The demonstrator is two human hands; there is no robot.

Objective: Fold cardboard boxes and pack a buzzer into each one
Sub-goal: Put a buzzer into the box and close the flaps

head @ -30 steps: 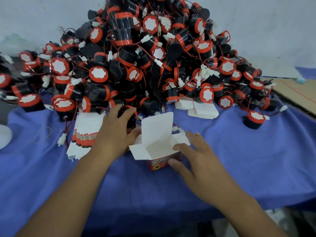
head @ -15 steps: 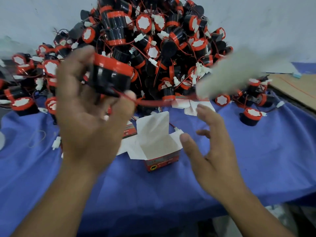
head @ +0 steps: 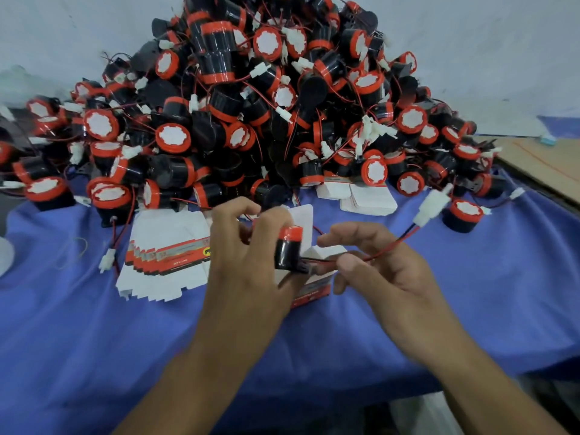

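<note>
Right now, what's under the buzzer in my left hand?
The open cardboard box, standing on the blue cloth. The buzzer and left hand cover its opening, so whatever is inside cannot be seen.

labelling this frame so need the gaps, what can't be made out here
Head view only:
- inside of the open box: hidden by the left hand, the buzzer it grips, and the right hand pinching the wire
- print on the flat boxes: too small
- white object: cut off by the left edge
- far side of the pile: hidden by nearer buzzers

Open box [head: 314,291] mostly hidden, buzzer pile [head: 251,120] cropped at top, white connector [head: 431,205] blurred
</note>
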